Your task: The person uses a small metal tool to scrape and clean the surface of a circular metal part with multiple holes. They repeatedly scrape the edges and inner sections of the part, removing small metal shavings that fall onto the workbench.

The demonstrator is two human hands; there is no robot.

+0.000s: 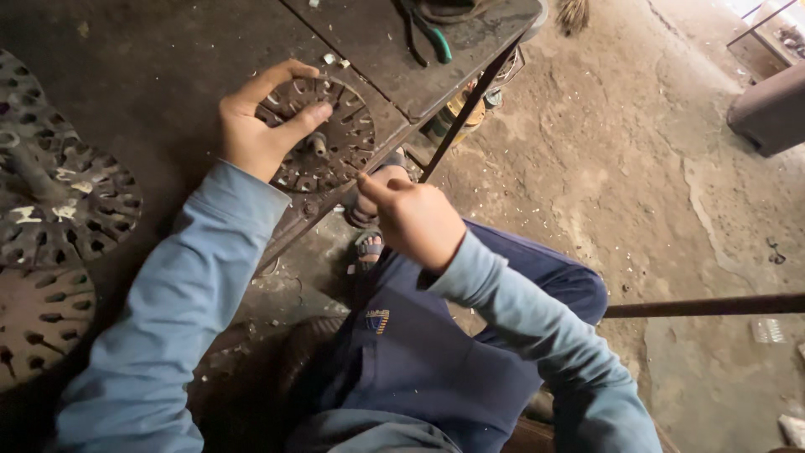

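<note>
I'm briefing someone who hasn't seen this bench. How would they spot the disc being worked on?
On the dark metal workbench, look near its front edge, where the left hand grips a round slotted metal disc. Unlike the paint-marked discs stacked far left, it lies alone, with a short stub at its centre.

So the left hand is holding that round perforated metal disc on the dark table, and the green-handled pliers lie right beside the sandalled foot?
Not quite: in the head view the green-handled pliers lie on the dark table, beyond the round perforated metal disc held by the left hand.

Only a small striped yellow-blue label (376,320) on dark blue trousers (436,352), toward 6 o'clock from centre.
</note>
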